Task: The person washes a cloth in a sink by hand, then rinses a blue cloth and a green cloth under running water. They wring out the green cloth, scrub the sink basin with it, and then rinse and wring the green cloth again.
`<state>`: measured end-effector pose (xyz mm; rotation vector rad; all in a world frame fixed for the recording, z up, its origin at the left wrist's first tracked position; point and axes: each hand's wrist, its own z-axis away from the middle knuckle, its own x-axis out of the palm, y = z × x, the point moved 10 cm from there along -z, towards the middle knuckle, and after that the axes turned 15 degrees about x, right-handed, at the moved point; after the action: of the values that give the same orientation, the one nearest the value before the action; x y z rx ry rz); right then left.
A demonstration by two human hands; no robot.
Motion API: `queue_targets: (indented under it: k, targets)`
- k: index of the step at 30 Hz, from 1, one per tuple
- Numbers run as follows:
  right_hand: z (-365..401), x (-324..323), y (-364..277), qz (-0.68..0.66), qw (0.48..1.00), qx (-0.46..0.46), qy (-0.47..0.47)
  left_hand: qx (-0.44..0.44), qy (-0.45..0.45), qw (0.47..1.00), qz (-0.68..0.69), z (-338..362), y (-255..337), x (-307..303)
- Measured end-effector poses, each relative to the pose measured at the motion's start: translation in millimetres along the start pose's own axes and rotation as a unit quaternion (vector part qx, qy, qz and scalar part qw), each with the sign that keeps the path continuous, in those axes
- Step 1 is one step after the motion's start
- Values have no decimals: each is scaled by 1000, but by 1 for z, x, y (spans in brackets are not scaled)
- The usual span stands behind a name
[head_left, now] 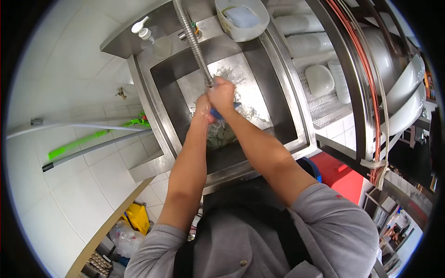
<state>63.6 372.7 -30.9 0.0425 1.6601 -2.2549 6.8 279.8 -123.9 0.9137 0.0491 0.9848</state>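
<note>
Both hands are close together over a stainless steel sink. A flexible metal sprayer hose comes down from above, and my right hand is closed around its lower end. My left hand, wet and slightly blurred, is closed just beside and below the right one. Something blue shows under and between the hands; I cannot tell whether it is part of the sprayer. Water splashes across the sink's bottom, and more churned water lies below my hands.
A white tub stands at the sink's back right corner. On the back left ledge is a clear pump bottle. Dishes fill a perforated rack to the right, and large white bowls sit on shelving. Mop handles lean at left.
</note>
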Motion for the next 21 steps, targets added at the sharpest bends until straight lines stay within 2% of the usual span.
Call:
queue_targets:
  k: [1, 2, 3, 4, 5, 6, 7, 8, 9, 11, 12, 13, 14, 15, 16, 17, 19, 20, 21]
  targets:
    - [16, 2, -2, 2, 1000, 4, 4, -6, -2, 1000, -2, -16, -25, -18]
    - [35, 10, -18, 26, 999, -26, -15, 53, -218, 941, 252, -33, -28, 13]
    - [46, 17, -30, 48, 997, -55, -35, 104, -406, 773, 475, -19, 2, 23]
    - [39, 12, -30, 117, 991, -58, -20, 53, -365, 860, 353, -9, -2, 27]
    - [24, 5, -32, 113, 992, -60, -18, 54, -366, 861, 349, 15, 28, 50]
    - [12, -3, -27, 124, 991, -41, -23, 28, -213, 967, 136, 26, 25, 51]
    - [-1, -8, -24, 135, 990, -25, -26, 0, -46, 995, -90, 37, 29, 25]
    - [-2, -4, -34, 163, 967, -194, -4, -47, -103, 993, -33, 45, 27, 38]
    - [-5, -6, -31, 165, 967, -196, -3, -46, -105, 993, -31, 45, 29, 33]
    - [-18, 9, -9, 25, 981, -74, -176, 48, -100, 992, -63, 29, 49, 7]
    - [-4, 21, 14, -13, 940, 108, -324, 124, -190, 972, -68, 8, 51, -4]
    - [-7, 15, 27, -15, 940, 109, -323, 122, -190, 972, -70, 14, 57, -1]
    - [2, 22, 37, 150, 917, 36, -368, 188, -173, 966, -36, 22, 78, 0]
    - [13, 26, 50, 310, 861, -37, -400, 252, -155, 955, -2, 33, 98, 0]
    - [29, 12, 29, 337, 830, 15, -444, 255, -155, 953, 58, 38, 103, 1]
    - [25, 8, 31, 338, 830, 13, -443, 257, -156, 952, 58, 39, 105, 3]
    - [8, 1, 5, 141, 903, -49, -404, 191, -9, 952, 238, 32, 94, -22]
    - [-1, -4, -2, 27, 931, -56, -360, 191, -8, 952, 238, 28, 89, -22]
    - [9, 6, -9, 27, 930, -54, -362, 149, 26, 973, 175, 14, 65, -30]
